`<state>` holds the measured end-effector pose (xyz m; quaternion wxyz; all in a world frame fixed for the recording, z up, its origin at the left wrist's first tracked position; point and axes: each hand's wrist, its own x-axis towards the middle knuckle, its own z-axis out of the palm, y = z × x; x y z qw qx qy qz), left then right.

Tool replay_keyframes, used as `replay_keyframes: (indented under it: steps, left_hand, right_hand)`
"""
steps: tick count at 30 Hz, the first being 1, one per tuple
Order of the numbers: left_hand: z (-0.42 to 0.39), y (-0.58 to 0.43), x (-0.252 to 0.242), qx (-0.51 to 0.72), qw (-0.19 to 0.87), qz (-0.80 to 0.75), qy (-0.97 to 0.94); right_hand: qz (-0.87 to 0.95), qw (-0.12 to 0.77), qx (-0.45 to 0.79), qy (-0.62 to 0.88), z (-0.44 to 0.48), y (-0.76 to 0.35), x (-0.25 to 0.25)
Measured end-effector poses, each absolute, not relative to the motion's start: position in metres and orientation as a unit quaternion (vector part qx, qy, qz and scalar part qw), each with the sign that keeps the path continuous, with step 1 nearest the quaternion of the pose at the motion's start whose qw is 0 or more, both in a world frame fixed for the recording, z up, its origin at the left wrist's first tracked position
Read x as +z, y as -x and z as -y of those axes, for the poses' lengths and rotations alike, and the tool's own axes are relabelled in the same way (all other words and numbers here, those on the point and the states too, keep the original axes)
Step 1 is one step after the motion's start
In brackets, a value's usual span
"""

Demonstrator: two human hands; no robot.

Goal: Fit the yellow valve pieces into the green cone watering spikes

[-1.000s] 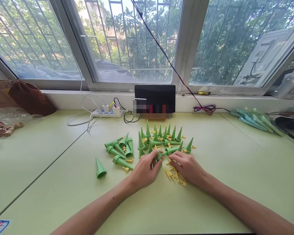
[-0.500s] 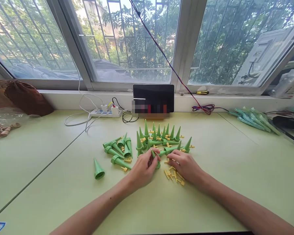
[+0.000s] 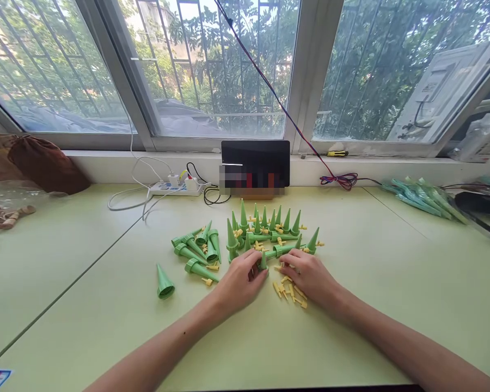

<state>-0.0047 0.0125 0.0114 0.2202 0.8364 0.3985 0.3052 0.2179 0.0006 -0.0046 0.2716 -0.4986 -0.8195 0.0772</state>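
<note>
My left hand [image 3: 243, 276] has its fingers closed round a green cone [image 3: 263, 261], which now stands nearly upright between thumb and fingers. To its right, my right hand [image 3: 308, 272] rests with bent fingers at the yellow valve pieces [image 3: 289, 291]; what its fingertips pinch, if anything, is too small to make out. Behind both hands several green cones [image 3: 295, 223] stand upright, some with yellow pieces attached, and others lie down. More green cones lie in a pile [image 3: 191, 247] left of my left hand. A single wide green cone [image 3: 164, 283] is further left.
A dark tablet [image 3: 255, 158] stands at the back by the window. Left of it are a power strip [image 3: 157, 189] and cables. A brown bag [image 3: 44, 163] is at the back left, green plastic packets [image 3: 424, 198] and a black strap [image 3: 479, 209] at the right.
The green cone in my left hand has turned from tilted to nearly upright, and the fingers have shifted around it. My right hand has hardly moved.
</note>
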Motion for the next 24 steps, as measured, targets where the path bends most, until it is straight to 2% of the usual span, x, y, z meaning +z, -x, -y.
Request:
replay_keyframes:
  steps: [4,8,14,17,24]
  left_hand:
    - [-0.0123,0.0049,0.011,0.304,0.22,-0.414,-0.829]
    - [-0.0125,0.0053,0.0132,0.345,0.27,-0.416,-0.797]
    - [-0.0122,0.0029,0.0165,0.411,0.478,-0.365,-0.685]
    - [-0.0113,0.0006,0.0167,0.416,0.542,-0.351,-0.64]
    - [-0.011,-0.001,0.0145,0.423,0.526,-0.353,-0.648]
  right_hand:
    - [0.824,0.268,0.076,0.494,-0.0005,-0.2184,-0.0047]
    - [0.83,0.262,0.053,0.489,-0.0001,-0.2175,-0.0061]
    - [0.834,0.253,0.039,0.488,0.002,-0.2158,-0.0063]
    - [0.835,0.259,0.043,0.483,0.0028,-0.2165,-0.0059]
    - [0.835,0.326,0.062,0.439,0.0053,-0.2154,-0.0031]
